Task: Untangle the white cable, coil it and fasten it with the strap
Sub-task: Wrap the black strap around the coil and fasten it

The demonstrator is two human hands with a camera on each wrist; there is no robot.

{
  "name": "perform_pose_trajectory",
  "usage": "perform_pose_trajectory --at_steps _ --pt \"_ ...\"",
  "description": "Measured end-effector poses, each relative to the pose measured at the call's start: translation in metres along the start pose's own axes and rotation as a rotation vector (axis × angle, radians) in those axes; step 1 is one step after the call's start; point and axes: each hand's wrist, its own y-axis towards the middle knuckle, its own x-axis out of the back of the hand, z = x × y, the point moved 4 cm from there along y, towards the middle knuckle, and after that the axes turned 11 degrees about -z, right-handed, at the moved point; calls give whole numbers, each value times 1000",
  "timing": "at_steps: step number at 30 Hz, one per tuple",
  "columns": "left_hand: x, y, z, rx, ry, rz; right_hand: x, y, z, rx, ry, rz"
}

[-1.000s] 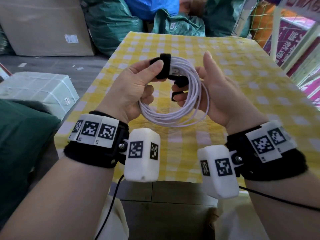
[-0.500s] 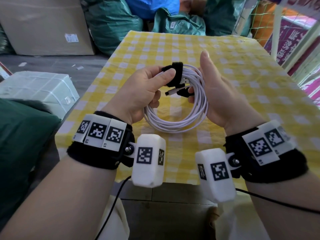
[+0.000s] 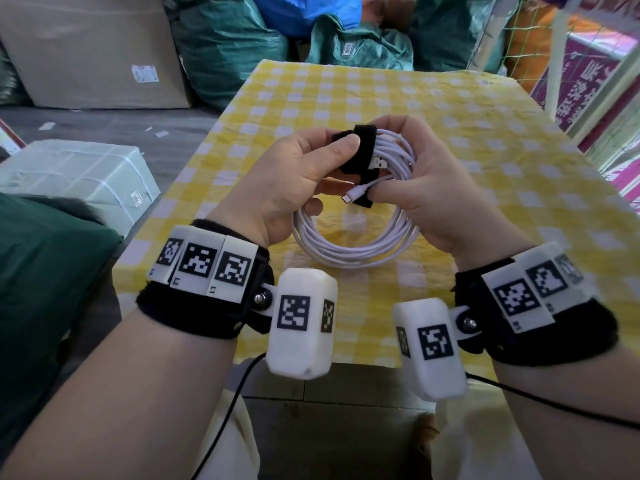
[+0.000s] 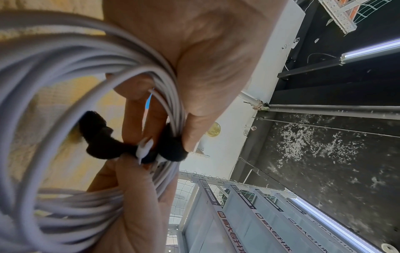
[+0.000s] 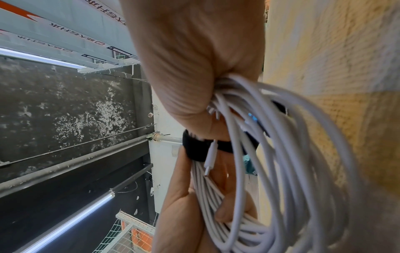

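Observation:
The white cable (image 3: 349,247) is wound into a round coil held above the yellow checked table (image 3: 485,168). A black strap (image 3: 362,147) wraps the coil's top. My left hand (image 3: 294,181) pinches the strap between thumb and fingers. My right hand (image 3: 426,188) curls round the coil's right side and pinches the strap's loose end (image 3: 363,201) beside a cable plug (image 3: 355,195). In the left wrist view the strap (image 4: 103,142) and coil (image 4: 54,59) fill the frame. In the right wrist view the plug (image 5: 211,155) lies across the strap (image 5: 194,147).
A wrapped pale package (image 3: 72,174) lies on the floor at left. A cardboard box (image 3: 86,46) and green sacks (image 3: 225,39) stand behind the table. A white frame with netting (image 3: 561,46) rises at the right.
Both hands have lowered the coil slightly towards me. The right hand's fingers, straight before, have curled round the coil and taken the strap's loose end.

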Motion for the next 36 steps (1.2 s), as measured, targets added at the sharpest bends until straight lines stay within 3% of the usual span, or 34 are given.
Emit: perform_pose_trajectory --at_steps 11,16,25,31,36 --pt "-1 -4 -4 -10 3 11 -2 0 -3 -110 85 -37" --pt "-2 -6 -6 -93 118 70 -2 0 -6 -143 25 -87" --pt "5 5 4 30 -73 -29 5 2 3 -23 48 -10" --pt "5 4 5 68 -80 33 5 0 3 112 -70 45" --pt "3 5 7 76 -44 103 10 3 3 151 -249 -40"
